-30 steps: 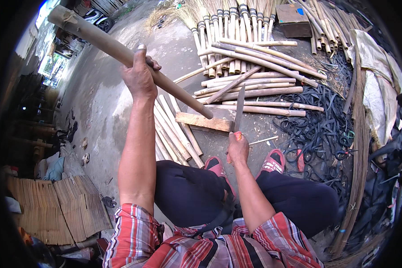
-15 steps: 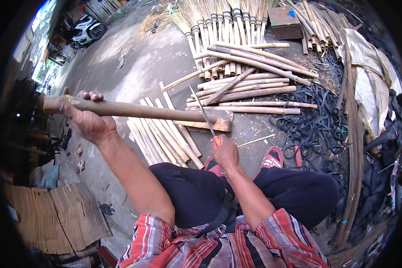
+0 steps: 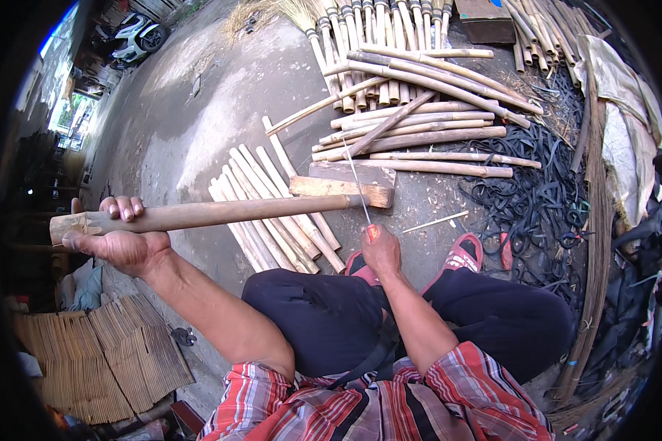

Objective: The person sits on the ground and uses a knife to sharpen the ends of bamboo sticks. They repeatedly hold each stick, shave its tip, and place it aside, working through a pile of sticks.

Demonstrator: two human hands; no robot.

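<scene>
My left hand (image 3: 129,246) is wrapped round the thick left end of a brown bamboo pole (image 3: 235,212), which lies nearly level across the view. The pole's thinner right end is in front of a wooden block (image 3: 375,192). In my right hand (image 3: 382,252) is a long thin-bladed knife (image 3: 357,173), its orange-red handle inside my closed fingers. The blade points up and away, crossing by the pole's right end; whether it touches the pole I cannot tell.
Cut bamboo lengths (image 3: 272,209) lie behind the pole, with more bamboo poles (image 3: 434,132) beyond. Straw brooms (image 3: 375,18) stand in a row at the far side. Black strips (image 3: 522,184) tangle on the right. Flat slatted bundles (image 3: 103,360) lie at lower left.
The pole's left end has come down and nearer to me with my left hand. My right hand and the knife have shifted slightly right, the blade now steeper. The view has shifted a little.
</scene>
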